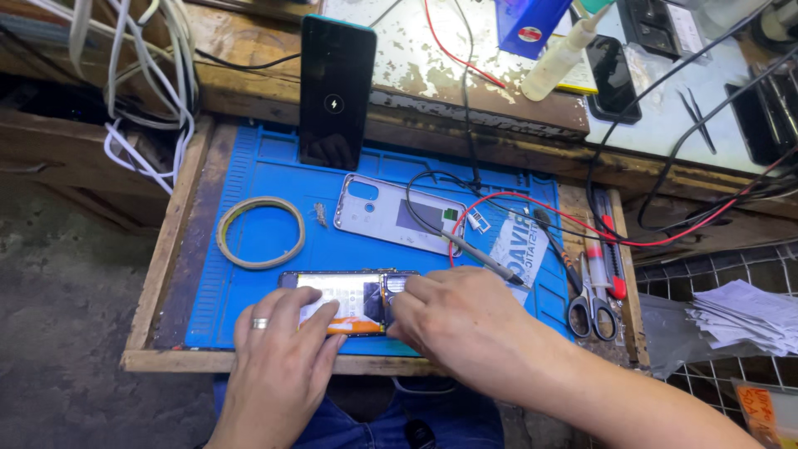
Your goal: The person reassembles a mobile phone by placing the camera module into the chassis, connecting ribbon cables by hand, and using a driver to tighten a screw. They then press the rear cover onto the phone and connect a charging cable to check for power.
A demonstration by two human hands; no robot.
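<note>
Opened phone (349, 301) on blue mat (266, 166), wooden drawer (158, 258), cluttered bench (432, 75).

Opened phone (353, 301) lies flat, lengthwise across near edge of blue mat (249, 249), back cover off, insides up; pale battery fills middle, orange strip along near side, dark circuit board toward right end; left and right ends partly hidden under fingers

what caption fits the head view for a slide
Both hands, left hand and right hand, press on an opened phone lying on a blue mat.
</note>
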